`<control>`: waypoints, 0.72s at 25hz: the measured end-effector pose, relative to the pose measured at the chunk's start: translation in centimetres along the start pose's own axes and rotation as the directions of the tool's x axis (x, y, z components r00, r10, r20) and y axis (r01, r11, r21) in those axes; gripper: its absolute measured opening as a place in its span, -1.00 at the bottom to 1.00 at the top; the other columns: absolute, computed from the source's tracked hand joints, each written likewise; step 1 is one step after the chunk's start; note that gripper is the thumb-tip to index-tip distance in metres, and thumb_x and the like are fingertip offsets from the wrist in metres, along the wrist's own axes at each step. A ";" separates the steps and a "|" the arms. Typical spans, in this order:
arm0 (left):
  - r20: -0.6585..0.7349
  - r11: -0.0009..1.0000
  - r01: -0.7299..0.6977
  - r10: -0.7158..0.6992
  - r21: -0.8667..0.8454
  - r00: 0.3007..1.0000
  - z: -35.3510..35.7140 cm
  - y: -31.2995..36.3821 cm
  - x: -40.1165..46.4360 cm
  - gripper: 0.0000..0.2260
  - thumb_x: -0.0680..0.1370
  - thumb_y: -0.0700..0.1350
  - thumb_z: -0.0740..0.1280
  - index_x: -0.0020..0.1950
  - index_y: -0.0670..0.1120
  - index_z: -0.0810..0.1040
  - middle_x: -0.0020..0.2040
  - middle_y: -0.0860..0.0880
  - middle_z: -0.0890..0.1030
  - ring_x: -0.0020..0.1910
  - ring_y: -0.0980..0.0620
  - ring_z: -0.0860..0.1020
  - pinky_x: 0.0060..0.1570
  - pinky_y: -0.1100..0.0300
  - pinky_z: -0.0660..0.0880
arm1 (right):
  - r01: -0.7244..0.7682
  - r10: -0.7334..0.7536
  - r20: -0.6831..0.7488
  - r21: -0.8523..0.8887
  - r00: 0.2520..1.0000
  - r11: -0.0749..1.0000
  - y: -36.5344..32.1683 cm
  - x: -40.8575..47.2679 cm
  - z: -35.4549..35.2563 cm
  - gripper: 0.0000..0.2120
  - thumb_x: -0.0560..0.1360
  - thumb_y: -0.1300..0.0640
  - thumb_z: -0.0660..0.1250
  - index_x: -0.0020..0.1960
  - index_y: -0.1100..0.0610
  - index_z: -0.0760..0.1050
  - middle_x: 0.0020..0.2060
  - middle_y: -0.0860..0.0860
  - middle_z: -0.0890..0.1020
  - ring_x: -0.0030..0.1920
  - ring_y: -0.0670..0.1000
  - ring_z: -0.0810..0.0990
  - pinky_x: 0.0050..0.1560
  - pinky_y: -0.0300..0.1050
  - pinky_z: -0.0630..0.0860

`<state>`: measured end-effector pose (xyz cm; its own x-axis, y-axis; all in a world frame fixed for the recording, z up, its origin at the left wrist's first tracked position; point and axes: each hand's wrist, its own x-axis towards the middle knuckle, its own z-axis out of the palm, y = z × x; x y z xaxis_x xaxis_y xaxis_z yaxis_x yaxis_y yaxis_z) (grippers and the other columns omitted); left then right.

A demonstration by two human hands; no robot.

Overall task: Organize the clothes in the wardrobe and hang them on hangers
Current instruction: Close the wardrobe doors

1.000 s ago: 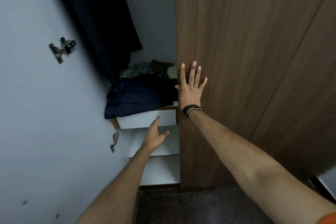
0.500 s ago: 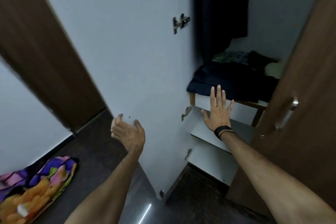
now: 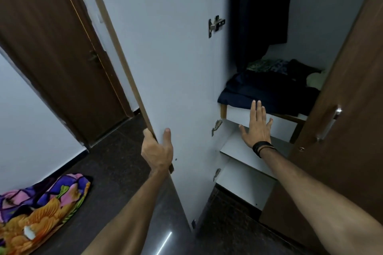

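The wardrobe stands open in front of me. My left hand [image 3: 158,149] grips the edge of its left door [image 3: 165,58], thumb on the white inner face. My right hand [image 3: 257,126] is held flat with straight fingers in front of the white drawer front [image 3: 238,116]; whether it touches the drawer I cannot tell. On the shelf above lies a pile of folded dark blue clothes [image 3: 267,91] with a green patterned piece [image 3: 267,65] behind it. A dark garment [image 3: 259,10] hangs above the pile.
The wardrobe's brown right door [image 3: 352,89] with a metal handle [image 3: 329,124] stands at the right. A brown room door [image 3: 51,47] is at the left. A colourful floral cloth [image 3: 41,207] lies on the dark floor. White shelves [image 3: 244,151] sit below the drawer.
My view swung left. My left hand moved to the left door's edge and took hold of it. My right hand left the brown door and now hovers by the drawer.
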<state>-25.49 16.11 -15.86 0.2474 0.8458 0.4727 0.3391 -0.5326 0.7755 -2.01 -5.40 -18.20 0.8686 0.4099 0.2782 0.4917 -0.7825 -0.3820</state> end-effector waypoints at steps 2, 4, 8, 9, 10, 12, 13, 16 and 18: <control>0.047 0.985 -0.153 0.157 -0.079 0.987 0.6 0.8 -3.1 -0.41 0.57 0.32 0.06 0.20 -0.19 0.41 -0.09 -0.14 0.54 -0.11 -0.01 0.49 -0.13 0.02 0.51 | -0.014 0.014 0.009 -0.014 1.000 1.000 0.2 -0.3 -0.1 -0.08 0.52 0.00 0.32 0.59 0.10 -0.26 0.59 0.08 -0.13 0.58 0.16 -0.06 0.44 0.43 0.06; 0.165 0.940 -0.304 0.328 -0.155 0.930 1.6 2.1 -6.1 -0.34 0.60 0.32 -0.05 0.38 -0.21 0.31 0.03 -0.21 0.55 -0.01 -0.02 0.46 -0.04 0.11 0.41 | -0.022 0.022 0.024 -0.022 0.999 1.000 0.3 -0.6 -0.5 -0.11 0.54 -0.02 0.29 0.59 0.10 -0.27 0.59 0.07 -0.15 0.58 0.15 -0.07 0.44 0.42 0.07; 0.425 0.764 -0.565 0.644 -0.312 0.636 5.2 6.4 -10.0 -0.29 0.63 0.26 -0.13 0.59 -0.23 0.03 0.54 -0.24 0.24 0.47 -0.09 0.32 0.33 0.13 0.30 | -0.017 0.016 -0.018 -0.041 1.000 0.999 2.6 -1.7 -3.3 -0.22 0.60 -0.02 0.18 0.59 0.09 -0.26 0.59 0.05 -0.19 0.59 0.12 -0.13 0.46 0.37 0.01; 0.453 0.703 -0.622 0.705 -0.345 0.546 6.3 7.7 -10.6 -0.32 0.64 0.23 -0.13 0.61 -0.20 -0.04 0.60 -0.21 0.10 0.54 -0.07 0.22 0.38 0.14 0.26 | -0.017 0.014 -0.066 -0.044 0.998 0.999 3.6 -2.1 -4.4 -0.26 0.62 0.01 0.16 0.59 0.10 -0.25 0.59 0.05 -0.18 0.59 0.11 -0.14 0.49 0.35 0.00; 0.467 0.642 -0.662 0.756 -0.387 0.459 7.6 9.3 -11.1 -0.35 0.65 0.20 -0.11 0.62 -0.17 -0.06 0.62 -0.16 0.01 0.58 -0.04 0.15 0.40 0.12 0.26 | -0.026 0.019 -0.133 -0.054 0.991 0.998 5.2 -2.8 -6.0 -0.28 0.62 0.07 0.16 0.60 0.10 -0.22 0.59 0.06 -0.16 0.59 0.10 -0.14 0.51 0.33 0.01; 0.458 0.546 -0.734 0.815 -0.404 0.354 9.9 12.2 -10.9 -0.42 0.68 0.12 -0.06 0.62 -0.15 -0.03 0.63 -0.11 -0.04 0.60 0.00 0.05 0.42 0.04 0.29 | -0.031 0.012 -0.260 -0.066 0.966 0.997 7.3 -3.9 -8.7 -0.21 0.54 0.24 0.23 0.60 0.11 -0.18 0.60 0.07 -0.14 0.59 0.08 -0.17 0.53 0.26 0.01; 0.443 0.496 -0.767 0.842 -0.407 0.310 11.4 14.1 -10.5 -0.45 0.69 0.07 -0.02 0.62 -0.14 -0.01 0.64 -0.10 -0.04 0.61 0.00 0.02 0.43 0.01 0.29 | -0.061 0.029 -0.325 -0.089 0.945 0.994 8.5 -4.5 -10.2 -0.15 0.48 0.31 0.26 0.60 0.12 -0.16 0.60 0.08 -0.14 0.59 0.08 -0.19 0.54 0.22 -0.01; 0.430 0.470 -0.800 0.851 -0.373 0.300 15.7 20.2 -9.8 -0.43 0.69 -0.01 0.09 0.62 -0.17 -0.05 0.63 -0.12 -0.10 0.61 -0.03 -0.07 0.49 -0.01 0.21 | -0.194 0.091 -0.451 -0.187 0.888 0.963 11.3 -5.1 -14.5 -0.21 0.52 0.26 0.21 0.60 0.14 -0.17 0.59 0.08 -0.16 0.59 0.08 -0.19 0.53 0.25 -0.07; 0.466 0.524 -0.795 0.810 -0.305 0.355 17.8 23.0 -10.1 -0.41 0.70 0.00 0.08 0.62 -0.16 -0.11 0.63 -0.10 -0.15 0.61 -0.03 -0.10 0.52 -0.05 0.15 | -0.238 0.105 -0.459 -0.241 0.882 0.941 12.5 -4.0 -17.2 -0.28 0.58 0.14 0.16 0.60 0.14 -0.18 0.59 0.07 -0.17 0.59 0.08 -0.18 0.52 0.30 -0.03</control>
<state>-4.00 -5.19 -10.27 0.7854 -0.1457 0.6016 -0.2959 -0.9421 0.1581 -0.36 -24.88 -8.90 0.7898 0.0637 0.6100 0.2412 -0.9467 -0.2134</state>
